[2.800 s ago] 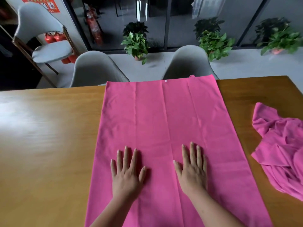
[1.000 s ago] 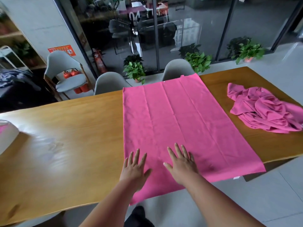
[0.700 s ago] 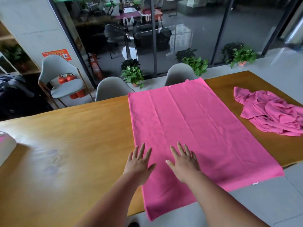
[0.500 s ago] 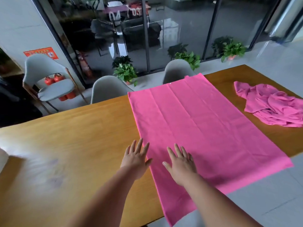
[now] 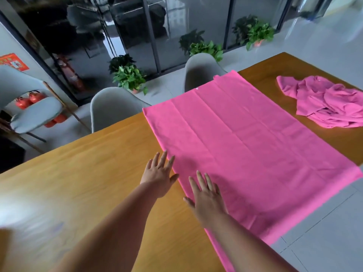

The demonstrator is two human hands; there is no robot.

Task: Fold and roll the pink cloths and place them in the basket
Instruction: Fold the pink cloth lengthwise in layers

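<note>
while the flat rectangular pink cloth (image 5: 245, 150) lies spread on the brown wooden table (image 5: 78, 173), my right hand (image 5: 206, 195) rests on its near left edge, fingers straight and slightly apart. my left hand (image 5: 158, 174), fingers spread, sits at ten o'clock of it by the cloth's edge. the crumpled pink cloths (image 5: 330, 103) lie at two o'clock.

Wooden table (image 5: 82, 185), grey chairs (image 5: 114, 107), glass wall (image 5: 137, 26), potted plants (image 5: 129, 77)
</note>
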